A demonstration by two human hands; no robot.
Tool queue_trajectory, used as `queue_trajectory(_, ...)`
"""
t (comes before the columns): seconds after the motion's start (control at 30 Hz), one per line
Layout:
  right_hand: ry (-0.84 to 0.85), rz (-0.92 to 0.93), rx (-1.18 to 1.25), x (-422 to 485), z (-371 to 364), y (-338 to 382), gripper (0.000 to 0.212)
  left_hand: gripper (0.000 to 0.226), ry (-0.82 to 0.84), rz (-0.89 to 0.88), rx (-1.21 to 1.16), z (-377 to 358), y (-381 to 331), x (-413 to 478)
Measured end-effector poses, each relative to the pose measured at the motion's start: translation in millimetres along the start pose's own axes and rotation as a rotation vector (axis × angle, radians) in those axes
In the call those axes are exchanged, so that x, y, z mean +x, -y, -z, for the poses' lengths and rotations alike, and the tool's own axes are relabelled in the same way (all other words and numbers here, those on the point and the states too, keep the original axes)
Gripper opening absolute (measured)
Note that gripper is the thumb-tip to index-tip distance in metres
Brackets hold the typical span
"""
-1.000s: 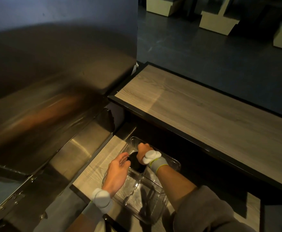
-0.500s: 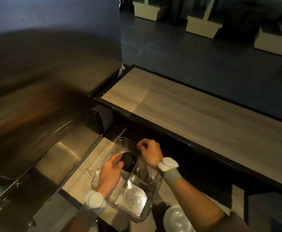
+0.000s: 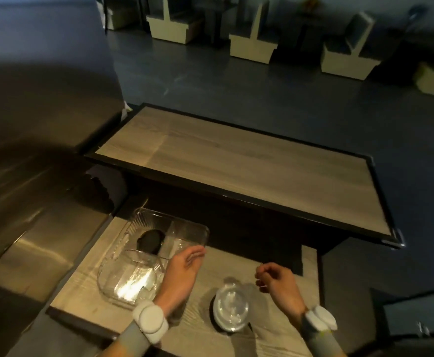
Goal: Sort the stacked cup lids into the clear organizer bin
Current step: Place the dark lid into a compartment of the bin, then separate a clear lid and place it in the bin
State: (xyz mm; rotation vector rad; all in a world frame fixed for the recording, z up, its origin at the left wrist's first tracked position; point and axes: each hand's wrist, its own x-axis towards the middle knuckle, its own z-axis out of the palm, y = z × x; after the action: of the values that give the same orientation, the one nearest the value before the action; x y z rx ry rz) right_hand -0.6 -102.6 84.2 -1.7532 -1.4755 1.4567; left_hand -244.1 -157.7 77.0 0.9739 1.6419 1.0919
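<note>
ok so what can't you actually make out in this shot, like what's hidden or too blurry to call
Head view, the only one:
- Stacked cup lids: clear on clear, so their count cannot be read.
- Organizer bin: glare on the near compartment hides its contents; the dark round item in the far one is too dim to name.
- Left hand: covers the bin's near right wall; contact unclear.
- Right hand: curled, back to the camera, so anything pinched is hidden.

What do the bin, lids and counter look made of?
Bin: clear hard plastic, glossy; the counter shows through, and the ribbed walls catch glare.
Lids: thin clear plastic, probably; see-through, shiny and stacked.
Counter: pale wood grain, matte, dark edge; real wood or laminate, can't tell.
</note>
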Motion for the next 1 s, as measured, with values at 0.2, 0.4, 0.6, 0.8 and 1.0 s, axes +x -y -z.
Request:
queue_trajectory(0.2,0.048,-0.127,-0.110,-11,-10,-44,0.013,0.044,0.219,0.120,0.361,-54,19,-16)
queue_trajectory(0.4,0.066,-0.142,-0.229,-8,-26,-60,0.024,0.055,0.245,0.178,0.667,-70,28,-18)
queue_trajectory(0.6,0.055,-0.158,-0.214,-10,-32,-62,0.022,0.044,0.267,0.232,0.689,-75,37,-18)
queue_trajectory(0.8,0.075,-0.156,-0.235,-10,-34,-58,0.031,0.033,0.246,0.261,0.589,-70,42,-15)
queue_trajectory(1.0,0.078,-0.158,-0.205,-10,-35,-52,0.036,0.028,0.224,0.244,0.526,-69,39,-12)
